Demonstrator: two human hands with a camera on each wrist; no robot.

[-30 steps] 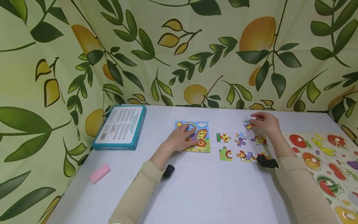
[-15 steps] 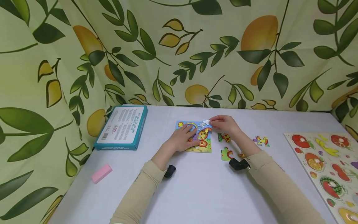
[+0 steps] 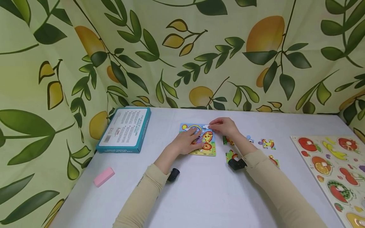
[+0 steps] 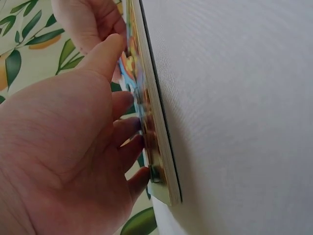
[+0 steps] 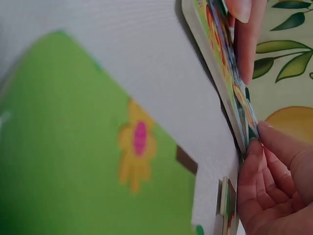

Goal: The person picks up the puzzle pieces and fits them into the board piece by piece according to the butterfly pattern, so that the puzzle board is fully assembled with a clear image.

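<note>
A square jigsaw puzzle board (image 3: 211, 152) with a butterfly picture lies flat on the white table. My left hand (image 3: 185, 141) rests on its left half, fingers spread and fairly straight, covering part of the picture. At the board's upper right corner, my right hand (image 3: 226, 127) pinches a jigsaw piece (image 5: 250, 115) between thumb and finger. That piece is slightly tilted against the board in the right wrist view. Loose pieces lie right of the board, among them a green one (image 3: 230, 154) and a yellow and purple one (image 3: 267, 144); the right forearm hides others.
At the right lies a fruit-picture board (image 3: 309, 156). A teal and white box (image 3: 122, 128) stands at the back left, with a pink block (image 3: 104, 176) in front of it. Patterned cloth (image 3: 171, 63) hangs behind the table.
My right hand has moved left from the loose pieces to the board's upper right corner, bringing a jigsaw piece along and lowering it there. The left hand has stayed on the board.
</note>
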